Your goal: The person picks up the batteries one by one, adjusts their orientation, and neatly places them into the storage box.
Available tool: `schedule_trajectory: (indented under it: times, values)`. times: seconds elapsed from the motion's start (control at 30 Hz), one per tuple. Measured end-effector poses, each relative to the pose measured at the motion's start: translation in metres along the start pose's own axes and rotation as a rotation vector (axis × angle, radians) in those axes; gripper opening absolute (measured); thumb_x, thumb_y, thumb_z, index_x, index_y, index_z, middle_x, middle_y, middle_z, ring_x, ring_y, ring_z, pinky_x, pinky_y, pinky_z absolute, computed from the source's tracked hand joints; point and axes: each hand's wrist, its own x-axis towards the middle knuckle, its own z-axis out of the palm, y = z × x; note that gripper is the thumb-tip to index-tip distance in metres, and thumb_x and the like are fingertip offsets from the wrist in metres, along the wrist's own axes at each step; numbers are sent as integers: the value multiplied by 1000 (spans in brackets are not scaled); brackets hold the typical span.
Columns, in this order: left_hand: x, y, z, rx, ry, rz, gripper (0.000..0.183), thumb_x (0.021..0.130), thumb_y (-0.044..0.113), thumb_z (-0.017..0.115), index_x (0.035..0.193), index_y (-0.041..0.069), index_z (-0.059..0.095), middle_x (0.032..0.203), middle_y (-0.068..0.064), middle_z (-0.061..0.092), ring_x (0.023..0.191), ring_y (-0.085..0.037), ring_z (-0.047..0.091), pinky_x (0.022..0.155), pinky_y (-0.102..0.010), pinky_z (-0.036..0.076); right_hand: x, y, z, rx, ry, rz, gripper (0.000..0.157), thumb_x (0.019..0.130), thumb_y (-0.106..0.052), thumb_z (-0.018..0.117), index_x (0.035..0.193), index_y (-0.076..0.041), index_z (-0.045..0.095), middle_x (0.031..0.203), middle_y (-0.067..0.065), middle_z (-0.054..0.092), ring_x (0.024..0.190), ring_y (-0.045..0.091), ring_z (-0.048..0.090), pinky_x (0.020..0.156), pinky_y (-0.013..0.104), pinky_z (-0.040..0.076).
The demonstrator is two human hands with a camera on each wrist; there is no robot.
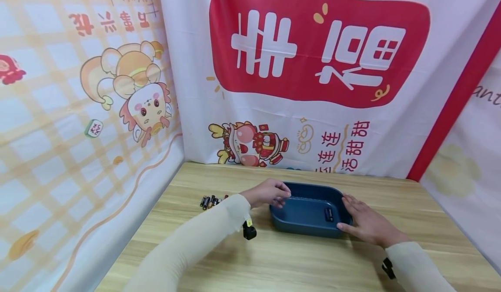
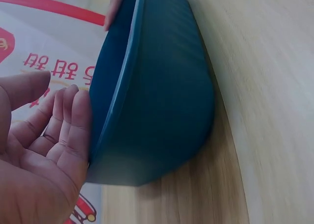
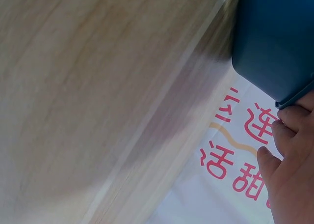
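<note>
A dark blue rectangular basin (image 1: 309,230) sits on the wooden table. My left hand (image 1: 268,193) hovers at its left end, fingertips over the rim. In the left wrist view that hand (image 2: 46,145) has its thumb apart from loosely bent fingers, with nothing between them. At the basin's right end my right hand (image 1: 365,222) rests on the rim, fingers spread toward the far corner and thumb toward the near side. Dark batteries (image 1: 328,214) lie inside the basin, near its right end. Several more batteries (image 1: 206,203) lie on the table, partly hidden by my left forearm.
The wooden table (image 1: 282,261) ends at a printed cloth (image 1: 188,109) hanging behind it. More cloth hangs along the left and right sides. Small black cameras (image 1: 249,231) are strapped at both wrists.
</note>
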Motion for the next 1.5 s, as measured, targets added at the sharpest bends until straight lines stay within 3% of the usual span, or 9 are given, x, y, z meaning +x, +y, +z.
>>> schedule_trajectory:
  times: [0.23,0.67,0.83,1.07,1.37,1.5]
  values:
    - [-16,-2,-13,19,26,-39,20,96,19,64,109,4,66,110,-24,62,81,-23,64,73,-36,60,1,3,1,-15,3,2,95,90,-68,49,149,5,29,156,20,25,142,40,22,113,58,23]
    - [-33,-22,-37,5,99,-90,25,95,13,64,114,-3,64,98,-15,64,87,-29,65,85,-50,56,-1,2,-1,-10,-9,0,96,90,-69,48,149,5,30,156,20,25,141,40,23,113,58,23]
    - [-38,-26,-46,19,115,-87,28,96,14,64,116,-4,63,106,-22,62,93,-34,64,81,-46,58,-1,2,-1,-12,7,-11,95,90,-68,48,148,5,31,155,20,26,141,40,23,112,58,24]
    - [-52,-34,-70,-9,160,-89,29,96,13,62,118,-6,60,119,-30,56,94,-33,63,81,-43,58,0,2,1,-2,33,-31,94,91,-66,50,147,7,32,155,21,27,140,41,24,111,59,25]
    - [-69,-51,-94,-45,219,-83,31,96,11,63,119,-8,57,113,-26,58,103,-41,60,87,-48,55,-1,1,0,19,13,-2,95,90,-66,50,149,5,28,157,20,23,142,41,20,113,59,23]
    - [-75,-54,-102,-42,253,-95,30,95,11,64,117,-8,58,111,-25,60,97,-37,62,88,-49,55,-1,0,0,26,14,-4,95,90,-66,50,149,6,28,156,21,23,141,42,21,112,59,23]
